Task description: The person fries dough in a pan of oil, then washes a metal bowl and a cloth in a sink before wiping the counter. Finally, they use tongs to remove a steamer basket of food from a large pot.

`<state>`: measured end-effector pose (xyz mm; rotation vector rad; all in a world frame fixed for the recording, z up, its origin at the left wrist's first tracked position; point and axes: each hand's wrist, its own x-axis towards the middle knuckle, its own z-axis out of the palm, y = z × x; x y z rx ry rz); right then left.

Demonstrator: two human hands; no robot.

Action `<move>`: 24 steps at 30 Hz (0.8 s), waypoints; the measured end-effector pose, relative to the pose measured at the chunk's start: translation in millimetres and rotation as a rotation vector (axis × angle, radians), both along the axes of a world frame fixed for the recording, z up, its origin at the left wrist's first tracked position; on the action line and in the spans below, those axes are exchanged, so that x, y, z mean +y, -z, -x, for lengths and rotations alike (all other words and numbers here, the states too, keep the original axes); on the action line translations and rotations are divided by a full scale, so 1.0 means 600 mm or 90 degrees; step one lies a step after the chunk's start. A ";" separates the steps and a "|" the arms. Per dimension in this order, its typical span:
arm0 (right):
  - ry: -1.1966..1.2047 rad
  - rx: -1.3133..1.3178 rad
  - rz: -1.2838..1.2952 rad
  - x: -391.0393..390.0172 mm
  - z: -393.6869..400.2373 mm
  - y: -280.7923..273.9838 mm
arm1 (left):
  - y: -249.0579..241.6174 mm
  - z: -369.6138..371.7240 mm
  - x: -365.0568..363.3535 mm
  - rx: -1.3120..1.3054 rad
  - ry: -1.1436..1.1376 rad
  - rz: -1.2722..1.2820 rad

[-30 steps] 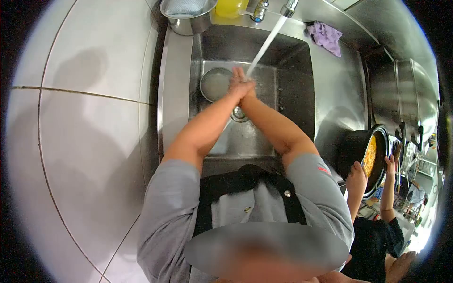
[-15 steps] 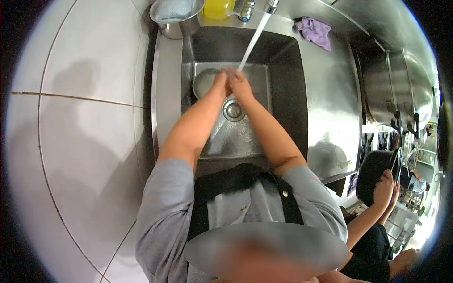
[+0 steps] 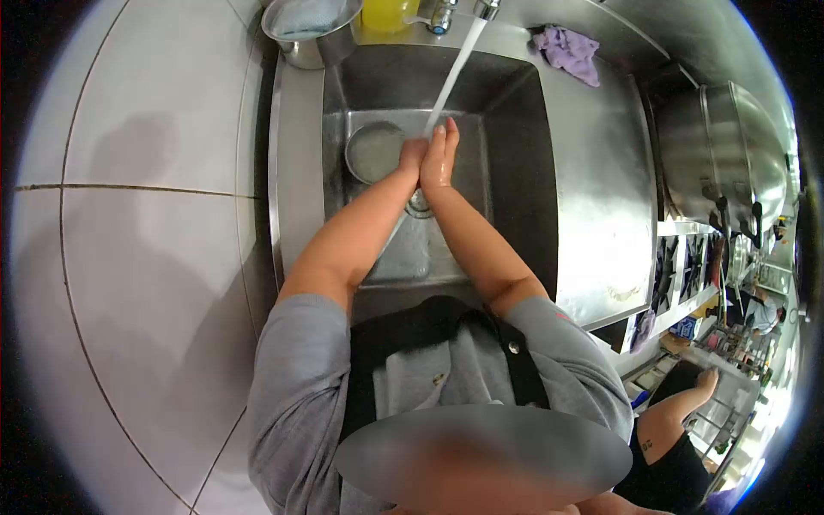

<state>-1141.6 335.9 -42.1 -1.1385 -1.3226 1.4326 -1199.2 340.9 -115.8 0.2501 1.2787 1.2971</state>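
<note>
My left hand (image 3: 412, 155) and my right hand (image 3: 439, 158) press against each other under the water stream (image 3: 455, 75) from the tap (image 3: 487, 9). The right hand's wet fingers are stretched out and hold nothing. Blur and the other hand obscure the left fingers. Both hands are above the metal sink (image 3: 524, 172), close to its drain (image 3: 418, 204). A round metal bowl (image 3: 371, 154) lies in the sink just left of my left hand.
Left of the tap stand a metal pot (image 3: 311, 50) and a yellow container (image 3: 386, 15). A purple cloth (image 3: 566, 53) lies on the right-hand counter (image 3: 601, 197), with a large steel pot (image 3: 725, 154) beyond. A co-worker's arm (image 3: 678, 408) shows at lower right.
My right hand's fingers have straightened out, and my hands have shifted slightly against each other in the water. The co-worker with a dark pan has moved away at the right.
</note>
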 end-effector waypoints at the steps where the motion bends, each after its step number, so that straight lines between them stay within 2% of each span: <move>1: -0.024 0.005 -0.013 -0.006 -0.002 -0.007 | 0.052 0.010 0.009 0.358 0.114 -0.049; 2: -0.038 -0.015 -0.049 -0.010 -0.002 -0.008 | 0.097 0.016 0.016 0.745 0.166 -0.074; 3: -0.052 -0.037 -0.087 -0.013 -0.001 -0.009 | 0.043 0.016 0.009 0.813 0.133 -0.059; 5: -0.070 -0.079 -0.130 -0.011 -0.002 -0.007 | -0.105 0.011 -0.032 0.716 0.139 -0.055; 6: -0.076 -0.100 -0.132 -0.012 -0.003 -0.004 | -0.143 0.009 -0.045 0.668 0.142 -0.051; 9: -0.074 -0.065 -0.117 -0.018 -0.002 0.004 | -0.108 0.004 -0.050 0.682 0.046 -0.098; 10: -0.069 -0.037 -0.109 -0.020 -0.001 0.003 | -0.081 0.011 -0.047 0.769 0.058 -0.113; 12: -0.106 -0.126 -0.117 -0.018 -0.001 -0.016 | -0.015 0.037 -0.030 0.938 0.082 -0.146; 13: -0.125 -0.172 -0.123 -0.015 -0.005 -0.023 | 0.001 0.038 -0.025 0.880 0.135 -0.128; 15: -0.119 -0.282 -0.243 0.019 -0.005 0.005 | 0.019 0.042 -0.018 0.768 0.236 -0.097; 16: -0.114 -0.333 -0.303 0.036 0.001 0.004 | 0.005 0.035 -0.018 0.403 0.115 -0.068; 18: -0.082 -0.249 -0.086 0.060 0.011 -0.019 | -0.025 0.008 -0.017 -0.324 -0.122 -0.001; 19: -0.068 -0.205 0.025 0.069 0.018 -0.029 | -0.044 0.004 -0.012 -0.323 -0.153 0.013; 20: -0.033 -0.005 0.082 0.095 0.027 0.048 | -0.062 0.001 -0.009 -0.323 -0.185 0.028; 22: 0.004 -0.022 0.156 0.099 0.037 0.051 | -0.077 0.007 -0.007 -0.344 -0.272 0.010; 24: 0.015 -0.026 0.193 0.092 0.043 0.054 | -0.100 -0.004 -0.009 -0.309 -0.252 0.024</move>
